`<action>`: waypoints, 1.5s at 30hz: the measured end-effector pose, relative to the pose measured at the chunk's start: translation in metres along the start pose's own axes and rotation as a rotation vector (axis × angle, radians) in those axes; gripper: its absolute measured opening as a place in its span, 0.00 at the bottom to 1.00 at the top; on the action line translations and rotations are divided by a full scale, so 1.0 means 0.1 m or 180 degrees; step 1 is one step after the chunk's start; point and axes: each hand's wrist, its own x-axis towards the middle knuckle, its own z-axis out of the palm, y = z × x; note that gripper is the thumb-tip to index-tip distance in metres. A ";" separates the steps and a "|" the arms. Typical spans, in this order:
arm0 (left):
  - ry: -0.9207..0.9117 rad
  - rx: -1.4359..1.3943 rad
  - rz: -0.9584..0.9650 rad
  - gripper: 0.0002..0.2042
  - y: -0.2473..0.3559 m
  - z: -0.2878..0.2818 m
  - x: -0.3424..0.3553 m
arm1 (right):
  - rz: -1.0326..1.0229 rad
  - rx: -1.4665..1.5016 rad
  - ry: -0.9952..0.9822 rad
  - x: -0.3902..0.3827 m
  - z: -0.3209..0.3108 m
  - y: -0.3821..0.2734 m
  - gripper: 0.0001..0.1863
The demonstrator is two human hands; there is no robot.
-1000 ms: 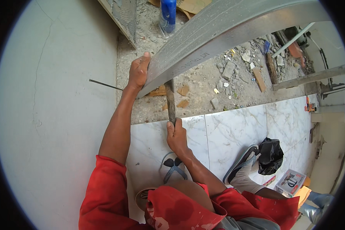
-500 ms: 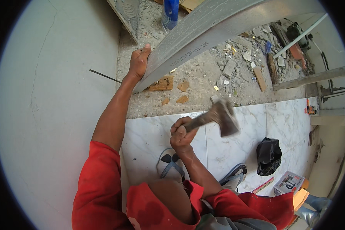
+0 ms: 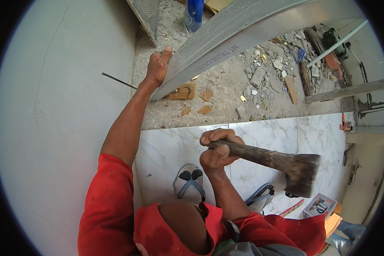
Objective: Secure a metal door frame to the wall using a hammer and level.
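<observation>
My left hand (image 3: pixel 158 65) grips the lower end of a long silver metal channel (image 3: pixel 234 30), which slants up and right across the view. That end rests near a wooden block (image 3: pixel 181 91) on the rough ground, beside the plastered wall (image 3: pixel 55 128). A thin dark rod (image 3: pixel 117 80) lies by the wall, left of my hand. Over the marble-look tiles (image 3: pixel 260 136), my right hand (image 3: pixel 222 150) is closed around the wooden handle of an axe-like tool (image 3: pixel 301 173), whose worn, slightly blurred head points to the right. My sandalled feet show below.
Rubble (image 3: pixel 258 77) covers the ground beyond the tile edge. A blue container (image 3: pixel 193 15) and a leaning panel (image 3: pixel 145 19) stand at the back. A wooden bar (image 3: pixel 347 89), a pale pipe (image 3: pixel 337 42), a boxed item (image 3: pixel 320 205) and an orange tool (image 3: pixel 345 123) are at the right.
The axe-like tool has swung from upright, under the channel, down and right to lie nearly level over the tiles. My right hand has moved slightly right; my left hand has shifted a little upward.
</observation>
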 end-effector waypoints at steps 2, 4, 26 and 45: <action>-0.0103 0.0019 0.0042 0.26 0.02 0.09 -0.06 | 0.1253 -0.1650 -0.1094 -0.42 -0.13 0.50 0.16; 0.0130 -0.0095 -0.0049 0.25 -0.13 -0.04 -0.04 | 0.1908 -0.2727 -0.1992 -0.41 0.02 0.64 0.17; 0.0125 0.0068 -0.0164 0.25 -0.23 -0.07 0.01 | 0.2801 -0.0808 -0.0765 -0.01 -0.20 -0.01 0.19; 0.0084 -0.0087 -0.0189 0.25 -0.18 -0.09 -0.03 | 0.0893 -0.0515 0.0248 0.40 -0.23 -0.49 0.13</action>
